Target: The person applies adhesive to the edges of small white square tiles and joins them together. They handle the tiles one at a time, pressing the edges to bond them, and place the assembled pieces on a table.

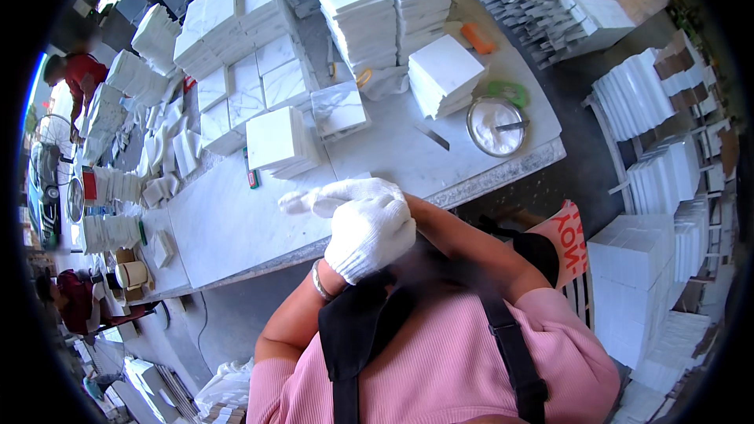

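Note:
Both my hands wear white knit gloves and meet in front of my chest, over the near edge of the marble-topped table (pixel 228 228). My left hand (pixel 371 239) is closed, its fingers curled at the cuff of the glove on my right hand. My right hand (pixel 334 195) reaches leftward with its fingers stretched out, partly hidden behind the left. Beyond them stand a short stack of white square tiles (pixel 275 137) and a grey-veined tile (pixel 339 107). To the right, a flat metal blade (pixel 432 136) lies near a round metal bowl (pixel 476 135) of white paste.
Tall tile stacks (pixel 357 20) fill the table's far side. Another tile stack (pixel 444 71), an orange block (pixel 477 38) and a green object (pixel 509 94) are around the bowl. Racks of white slabs (pixel 632 98) stand at right. A person in red (pixel 85 72) works far left.

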`<state>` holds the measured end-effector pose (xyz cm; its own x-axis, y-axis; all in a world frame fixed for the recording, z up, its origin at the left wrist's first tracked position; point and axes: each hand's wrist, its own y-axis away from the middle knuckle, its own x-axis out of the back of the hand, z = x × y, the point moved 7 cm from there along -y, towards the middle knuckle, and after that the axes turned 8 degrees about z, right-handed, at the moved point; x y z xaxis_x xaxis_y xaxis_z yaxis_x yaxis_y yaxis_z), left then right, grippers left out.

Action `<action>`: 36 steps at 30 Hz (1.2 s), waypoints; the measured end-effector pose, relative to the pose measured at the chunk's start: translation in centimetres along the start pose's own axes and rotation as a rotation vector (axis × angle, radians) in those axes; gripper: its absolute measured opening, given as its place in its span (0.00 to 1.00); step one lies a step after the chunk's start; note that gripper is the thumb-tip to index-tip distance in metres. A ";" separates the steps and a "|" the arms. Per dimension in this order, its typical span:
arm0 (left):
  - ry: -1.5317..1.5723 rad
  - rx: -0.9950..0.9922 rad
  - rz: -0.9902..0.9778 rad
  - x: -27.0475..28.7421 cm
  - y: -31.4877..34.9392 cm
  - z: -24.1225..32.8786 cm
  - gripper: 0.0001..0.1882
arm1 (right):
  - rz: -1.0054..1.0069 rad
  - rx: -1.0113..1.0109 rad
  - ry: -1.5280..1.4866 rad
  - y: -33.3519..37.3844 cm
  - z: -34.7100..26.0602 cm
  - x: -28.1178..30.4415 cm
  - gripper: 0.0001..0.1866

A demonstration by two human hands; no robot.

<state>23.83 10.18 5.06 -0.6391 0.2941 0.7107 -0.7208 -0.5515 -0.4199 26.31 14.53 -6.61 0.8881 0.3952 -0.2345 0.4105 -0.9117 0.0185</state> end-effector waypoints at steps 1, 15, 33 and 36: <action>0.007 -0.026 -0.013 0.2 -0.6 0.2 0.05 | 0.048 0.041 0.010 -0.6 -1.3 0.6 0.26; -0.059 -0.027 -0.014 -1.2 -6.4 0.3 0.04 | 0.155 0.448 -0.010 -3.5 -8.5 6.2 0.30; 0.538 0.825 0.067 -6.7 -12.1 -3.7 0.18 | 0.430 0.379 -0.871 10.5 -17.6 24.2 0.46; 0.589 0.566 -0.043 -9.2 -13.4 -1.7 0.27 | 0.355 0.309 -1.308 10.1 -17.5 21.8 0.45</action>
<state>38.87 16.19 3.18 -0.7640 0.5988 0.2402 -0.6036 -0.7949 0.0617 53.47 15.92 5.50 0.0275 -0.0951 -0.9951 -0.0078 -0.9955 0.0949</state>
